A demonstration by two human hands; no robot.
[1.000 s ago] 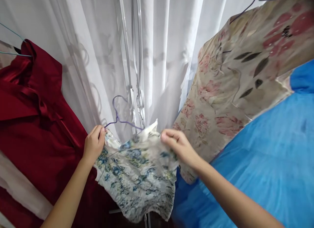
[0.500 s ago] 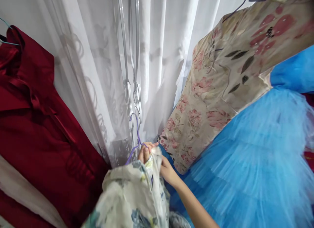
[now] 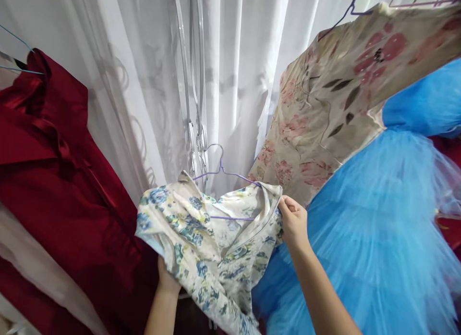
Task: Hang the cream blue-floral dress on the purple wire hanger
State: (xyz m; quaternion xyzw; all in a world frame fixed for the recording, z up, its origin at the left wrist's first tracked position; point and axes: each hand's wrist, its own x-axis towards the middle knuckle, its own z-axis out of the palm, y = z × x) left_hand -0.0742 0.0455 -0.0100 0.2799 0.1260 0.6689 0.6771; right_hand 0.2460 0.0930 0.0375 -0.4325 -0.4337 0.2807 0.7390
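Observation:
A pale dress [image 3: 201, 243] with blue and yellow flowers hangs in front of me on a thin purple wire hanger [image 3: 221, 167]. The hanger's shoulders lie inside the neckline, and its lower bar shows through the opening. My right hand [image 3: 295, 220] is closed, pinching the fabric at the dress's right shoulder edge. Low on the left side, my left hand [image 3: 167, 279] reaches up under the fabric. The dress covers its fingers, so their grip is hidden.
White curtains [image 3: 234, 61] form the backdrop, with metal rods [image 3: 185, 75] in front of them. A dark red garment [image 3: 72, 200] hangs at left. At right hang a beige floral dress [image 3: 309, 114] and a blue tulle dress [image 3: 378, 219].
My right hand has moved right and now spreads the dress's shoulder outward. The hanger has turned to face me, with both its arms inside the dress. My left hand now shows lower left.

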